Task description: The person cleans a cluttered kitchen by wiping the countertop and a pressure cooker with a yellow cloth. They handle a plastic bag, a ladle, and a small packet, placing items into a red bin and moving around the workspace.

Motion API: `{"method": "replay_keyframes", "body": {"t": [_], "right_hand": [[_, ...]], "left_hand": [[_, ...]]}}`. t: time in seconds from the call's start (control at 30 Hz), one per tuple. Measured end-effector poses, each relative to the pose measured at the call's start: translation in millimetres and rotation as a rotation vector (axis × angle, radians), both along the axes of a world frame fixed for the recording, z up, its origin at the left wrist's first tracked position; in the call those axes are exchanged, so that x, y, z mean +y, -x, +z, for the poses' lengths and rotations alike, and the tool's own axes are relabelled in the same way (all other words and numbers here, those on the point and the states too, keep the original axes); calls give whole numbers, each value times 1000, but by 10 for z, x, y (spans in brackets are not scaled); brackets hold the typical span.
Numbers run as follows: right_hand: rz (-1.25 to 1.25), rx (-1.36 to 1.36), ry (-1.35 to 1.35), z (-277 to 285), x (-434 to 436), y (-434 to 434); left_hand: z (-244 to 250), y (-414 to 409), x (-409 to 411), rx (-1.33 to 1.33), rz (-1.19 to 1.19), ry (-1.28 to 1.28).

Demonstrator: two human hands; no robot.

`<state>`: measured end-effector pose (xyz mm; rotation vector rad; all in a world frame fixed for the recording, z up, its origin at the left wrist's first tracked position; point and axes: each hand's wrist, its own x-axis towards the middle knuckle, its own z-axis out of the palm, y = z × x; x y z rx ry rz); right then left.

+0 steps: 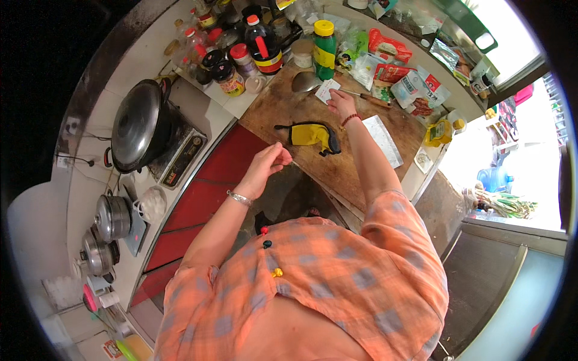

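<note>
My right hand (342, 104) reaches over the wooden board (266, 106) with its fingers on a small white card (327, 90) that bears writing. The card lies against a metal ladle (306, 81) with a wooden handle (375, 100). My left hand (269, 163) hovers near the board's front left edge, fingers curled and thumb close to them, with nothing plain to see between them. A yellow cloth piece with dark trim and straps (309, 134) lies on the board between my hands. Beside my right forearm is a flat white sheet or packet (383, 141).
Sauce bottles and jars (231, 80) crowd the back left; a green bottle with a yellow cap (324, 54) and food packets (413, 88) line the back. At left, a lidded wok (137, 126) sits on a cooker (183, 155). A yellow oil bottle (438, 133) stands right.
</note>
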<state>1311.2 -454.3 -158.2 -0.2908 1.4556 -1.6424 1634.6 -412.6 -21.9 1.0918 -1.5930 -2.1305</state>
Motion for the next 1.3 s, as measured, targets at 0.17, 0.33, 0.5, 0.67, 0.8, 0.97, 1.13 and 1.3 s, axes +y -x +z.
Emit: {"method": "replay_keyframes", "body": {"t": [0.17,0.33,0.5,0.67,0.8,0.97,1.13,1.3], "right_hand": [[261,5,181,502,594,-396],[613,-1,259,920,1122,-850],[646,115,221,892,1107,-848],[256,1019,-101,328,569,-53],[267,1589,-664,136,457,556],[458,1776,-806,118,404,655],[301,1701,-585,200,724,596],[189,1502,-659,304,1110,206]], "left_hand": [[-312,-49,-171,-60,173,63],[-310,246,-193,-5,180,121],[-561,250,-248,57,236,-82],[-560,120,-219,51,275,-97],[-498,-14,-198,20,281,-102],[-462,-236,-196,0,327,-121],[-434,-188,-264,-2,292,-111],[-524,9,-504,67,140,-126]]}}
